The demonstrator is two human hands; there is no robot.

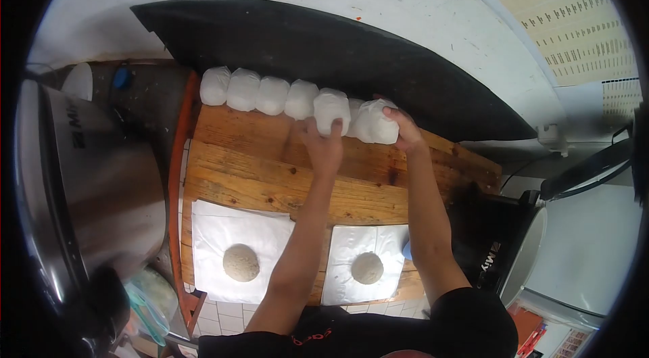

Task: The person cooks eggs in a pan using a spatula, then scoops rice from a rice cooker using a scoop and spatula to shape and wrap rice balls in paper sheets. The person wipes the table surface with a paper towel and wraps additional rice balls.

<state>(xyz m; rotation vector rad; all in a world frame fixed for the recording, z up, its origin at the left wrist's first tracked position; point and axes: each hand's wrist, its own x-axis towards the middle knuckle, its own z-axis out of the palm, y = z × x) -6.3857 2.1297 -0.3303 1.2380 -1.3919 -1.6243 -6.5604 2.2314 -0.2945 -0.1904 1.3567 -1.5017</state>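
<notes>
My left hand (324, 147) is closed around the near side of a white paper-wrapped packet (331, 102) in the row at the back of the wooden table. Another white wrapped packet (376, 123) is gripped by my right hand (405, 129), whose fingers curl round its right side. Between these two, part of one more packet shows. Left of my left hand, several similar packets (272, 96) stand side by side. Nearer to me, two sheets of white paper (213, 223) each carry a round, grainy mound (241, 263) that looks like rice.
The wooden table (236, 155) runs along a black panel (304, 40) on the wall. A large metallic appliance (111, 175) stands at the left. At the right is a black and white appliance (531, 250) with its lid raised. Printed sheets (561, 13) hang at upper right.
</notes>
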